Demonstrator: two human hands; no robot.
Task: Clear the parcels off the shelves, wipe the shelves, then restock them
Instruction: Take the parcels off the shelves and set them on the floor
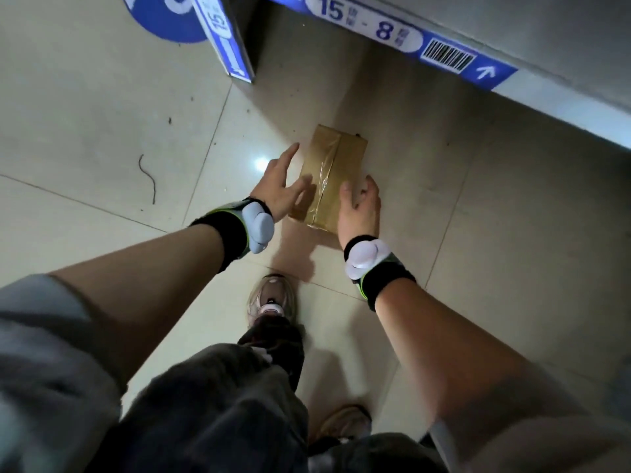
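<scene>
I am bracketing the taped brown cardboard parcel (333, 175) on the tiled floor (102, 131): left hand (278, 186) spread, fingers released; right hand (360, 208) gripping its edge, ready for lifting.

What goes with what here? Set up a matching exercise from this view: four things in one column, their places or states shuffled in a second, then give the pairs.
Things
1. cardboard parcel
2. left hand
3. shelf label
4. shoe

Descriptions
A. blue and white, marked 15 - 8
B. brown, taped, on the floor tiles between both hands
C. fingers spread at the parcel's left side
D. pale, on the floor nearer the person than the parcel

Pairs: 1-B, 2-C, 3-A, 4-D
</scene>
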